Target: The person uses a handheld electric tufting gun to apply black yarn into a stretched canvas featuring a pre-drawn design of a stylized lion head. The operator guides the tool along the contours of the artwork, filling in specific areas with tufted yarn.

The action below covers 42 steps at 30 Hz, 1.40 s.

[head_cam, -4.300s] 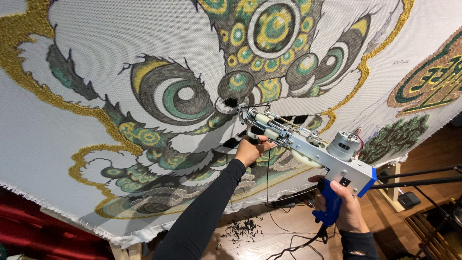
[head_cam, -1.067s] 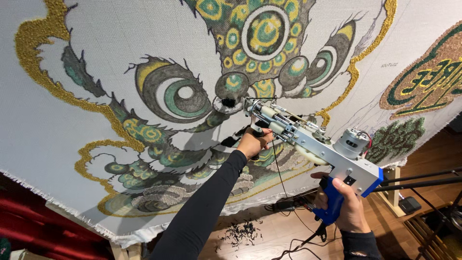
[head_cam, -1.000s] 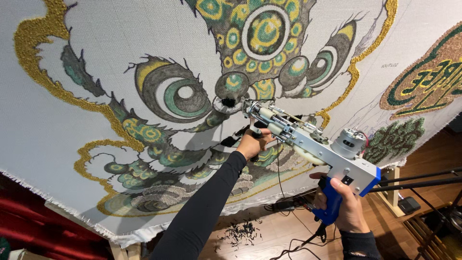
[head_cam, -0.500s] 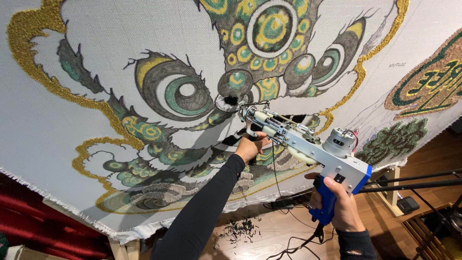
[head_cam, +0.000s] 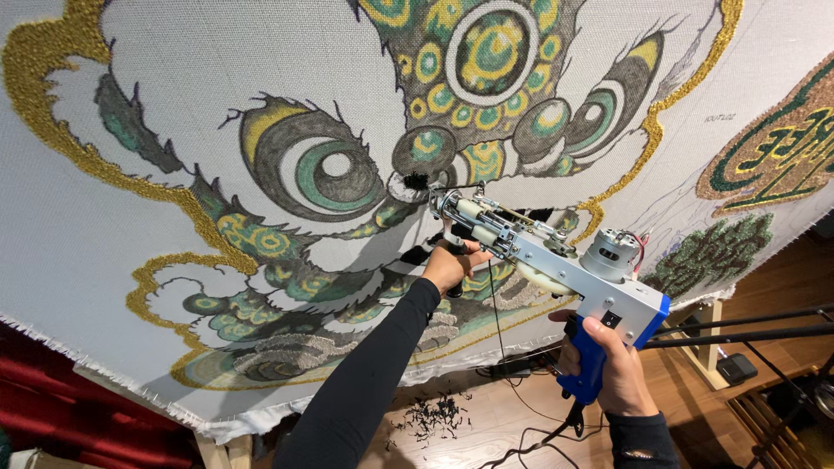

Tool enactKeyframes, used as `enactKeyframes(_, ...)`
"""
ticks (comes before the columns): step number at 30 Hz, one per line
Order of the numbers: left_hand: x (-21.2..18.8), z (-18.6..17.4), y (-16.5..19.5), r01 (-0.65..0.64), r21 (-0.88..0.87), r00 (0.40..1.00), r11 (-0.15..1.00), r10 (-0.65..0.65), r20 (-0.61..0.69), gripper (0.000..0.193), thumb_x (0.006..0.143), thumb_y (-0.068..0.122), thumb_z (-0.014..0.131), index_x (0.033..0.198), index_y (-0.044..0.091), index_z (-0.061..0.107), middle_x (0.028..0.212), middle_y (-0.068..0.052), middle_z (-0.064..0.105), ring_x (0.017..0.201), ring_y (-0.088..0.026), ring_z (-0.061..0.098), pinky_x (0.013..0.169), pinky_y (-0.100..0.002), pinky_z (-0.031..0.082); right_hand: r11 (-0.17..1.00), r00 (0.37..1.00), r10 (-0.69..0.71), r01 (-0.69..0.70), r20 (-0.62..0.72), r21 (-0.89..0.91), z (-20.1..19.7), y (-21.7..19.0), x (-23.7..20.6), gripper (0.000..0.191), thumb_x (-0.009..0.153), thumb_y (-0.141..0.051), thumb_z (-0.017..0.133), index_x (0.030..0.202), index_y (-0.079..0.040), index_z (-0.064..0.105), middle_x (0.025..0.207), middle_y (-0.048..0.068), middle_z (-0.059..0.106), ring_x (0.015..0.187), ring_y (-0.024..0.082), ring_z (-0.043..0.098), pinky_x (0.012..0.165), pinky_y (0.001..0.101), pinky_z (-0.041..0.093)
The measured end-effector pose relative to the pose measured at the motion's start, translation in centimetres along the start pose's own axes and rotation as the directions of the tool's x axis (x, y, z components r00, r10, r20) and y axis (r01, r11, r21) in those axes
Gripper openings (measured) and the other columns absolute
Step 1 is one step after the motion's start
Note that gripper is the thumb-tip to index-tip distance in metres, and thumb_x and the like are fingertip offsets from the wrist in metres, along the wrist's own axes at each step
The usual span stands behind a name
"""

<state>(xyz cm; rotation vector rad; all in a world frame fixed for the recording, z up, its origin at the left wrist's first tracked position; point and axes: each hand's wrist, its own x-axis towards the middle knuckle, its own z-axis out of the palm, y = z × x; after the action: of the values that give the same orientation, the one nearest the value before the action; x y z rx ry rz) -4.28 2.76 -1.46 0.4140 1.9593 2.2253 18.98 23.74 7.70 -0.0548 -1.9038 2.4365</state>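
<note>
**Tufting gun at the cloth, black patch under the needle**

Against the stretched backing cloth (head_cam: 174, 104), the tufting gun (head_cam: 543, 260) stands with its needle end pressed to a small black tuft (head_cam: 417, 181), just below the round green-and-gold medallion (head_cam: 495, 52) and right of the large green eye motif (head_cam: 326, 174). The gun slopes down and right from the cloth, motor on top.

The left hand (head_cam: 453, 265) is closed round the front grip under the barrel, fingers fully wrapped, sleeve black. The right hand (head_cam: 612, 369) is clenched on the blue rear handle (head_cam: 586, 365), index finger up near the trigger; whether it is pressed cannot be told.

Judged step: filling a black area of the outlined design. Any further run would call for steady pressure into the cloth and both hands guiding along the drawn line.

A thin yarn strand (head_cam: 497, 304) hangs from the gun. Yarn clippings (head_cam: 434, 417) and a cable lie on the wooden floor (head_cam: 504, 426) below
</note>
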Motion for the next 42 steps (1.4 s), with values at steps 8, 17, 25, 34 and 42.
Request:
enactKeyframes(8, 0.2, -0.4, 0.3, -0.017, 0.060, 1.000, 0.998, 0.018, -0.019, 0.034, 0.080, 0.026, 0.088, 0.093, -0.002, 0.074, 0.074, -0.006, 0.069, 0.056, -0.011, 0.061, 0.053, -0.029, 0.050, 1.000, 1.000, 0.002, -0.002, -0.007, -0.009, 0.4, -0.2, 0.6, 0.055, 0.089, -0.038, 0.061, 0.118, 0.009, 0.064, 0.058, 0.006, 0.050, 0.049, 0.017, 0.049, 0.049, 0.0315, 0.042)
enactKeyframes(17, 1.5, -1.4, 0.2, 0.076, 0.084, 0.997, 0.994, -0.073, -0.039, 0.034, 0.079, 0.028, 0.087, 0.095, 0.000, 0.075, 0.072, -0.005, 0.069, 0.057, -0.011, 0.062, 0.054, -0.028, 0.050, 0.995, 0.998, -0.023, 0.017, -0.065, -0.101, 2.2, -0.7, 0.8, 0.044, 0.089, -0.032, 0.062, 0.112, 0.006, 0.066, 0.057, 0.007, 0.052, 0.045, 0.017, 0.049, 0.042, 0.0327, 0.042)
enactKeyframes(25, 3.2, -3.5, -0.9, 0.001, 0.023, 1.000, 1.000, -0.001, -0.010, 0.026, 0.087, 0.022, 0.082, 0.094, -0.002, 0.073, 0.069, -0.005, 0.063, 0.053, -0.012, 0.055, 0.050, -0.030, 0.046, 0.963, 0.980, -0.175, 0.150, -0.095, -0.224, 3.8, 1.3, 1.4, 0.029, 0.092, -0.022, 0.071, 0.100, 0.005, 0.064, 0.061, 0.006, 0.057, 0.047, 0.016, 0.053, 0.044, 0.0305, 0.043)
enactKeyframes(34, 4.0, -6.1, -0.7, 0.000, 0.043, 0.993, 0.999, 0.005, -0.121, 0.016, 0.088, 0.019, 0.074, 0.083, 0.004, 0.069, 0.072, -0.002, 0.072, 0.046, -0.010, 0.051, 0.042, -0.032, 0.038, 0.864, 0.955, -0.269, 0.182, -0.126, -0.470, 6.6, 2.9, 1.7, 0.022, 0.085, -0.020, 0.078, 0.095, 0.000, 0.074, 0.064, 0.000, 0.062, 0.053, 0.009, 0.053, 0.048, 0.0261, 0.042)
enactKeyframes(42, 3.5, -6.6, 0.9, -0.020, 0.255, 0.979, 0.967, 0.070, -0.191, 0.023, 0.089, 0.031, 0.075, 0.091, 0.008, 0.078, 0.069, -0.002, 0.072, 0.060, -0.010, 0.060, 0.056, -0.029, 0.048, 0.939, 0.959, -0.256, 0.217, -0.121, -0.265, 7.3, 4.2, 2.5, 0.021, 0.090, -0.020, 0.071, 0.081, -0.003, 0.064, 0.057, 0.003, 0.056, 0.046, 0.013, 0.051, 0.045, 0.0289, 0.041)
